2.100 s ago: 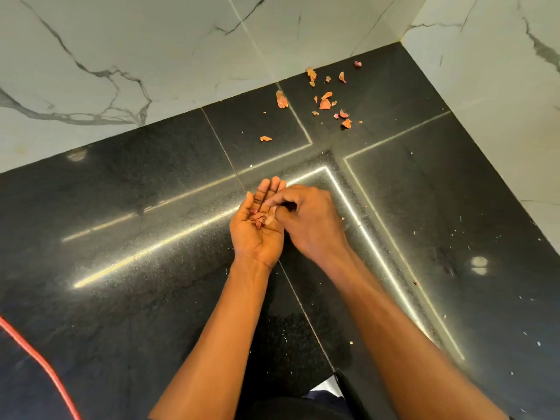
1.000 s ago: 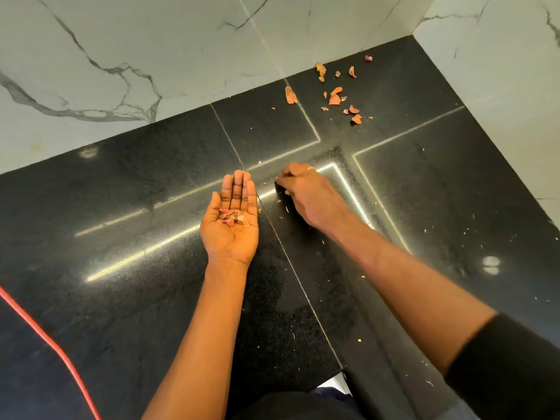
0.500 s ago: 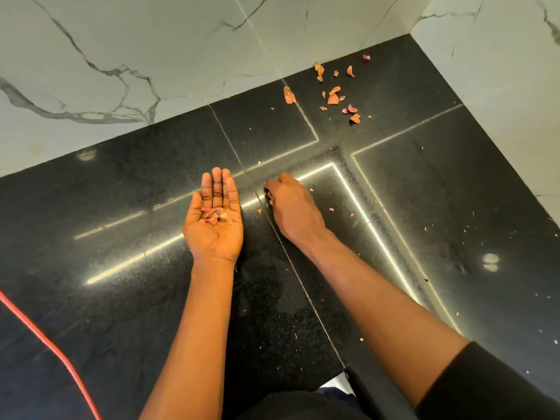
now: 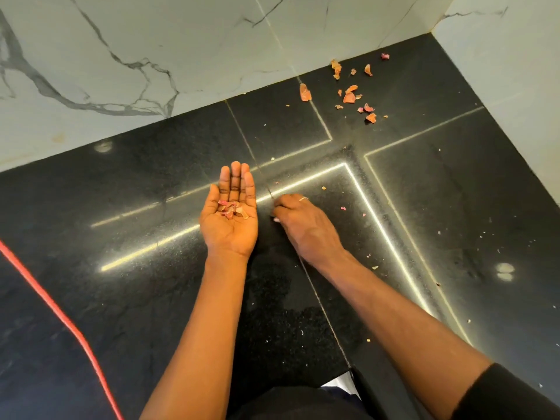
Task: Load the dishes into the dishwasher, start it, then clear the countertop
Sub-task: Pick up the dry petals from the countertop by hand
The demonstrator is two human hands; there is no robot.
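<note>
View down on a polished black stone countertop (image 4: 121, 298) set in a corner of white grey-veined marble wall (image 4: 151, 40). Left hand (image 4: 230, 225) palm up over the counter, fingers straight and pressed together, cradling a small heap of pink and tan papery peel scraps (image 4: 231, 209) at the base of the fingers. Right hand (image 4: 303, 225) just beside it, knuckles up, fingers curled down to the counter at a seam between slabs, thin ring (image 4: 303, 199) on one finger; pinching a scrap or not, impossible to tell, fingertips hidden under the hand. Larger orange-pink peel fragments (image 4: 350, 97) scattered at the far corner by the wall, well apart from both hands; tiny crumbs (image 4: 343, 208) right of the right hand. Red cord (image 4: 60, 316) across the near left counter; black sleeve (image 4: 509, 392) on the right forearm. Versus two seconds earlier: right fingers out of the left palm and down on the counter; heap in the palm and far scatter unchanged over the last half second.
</note>
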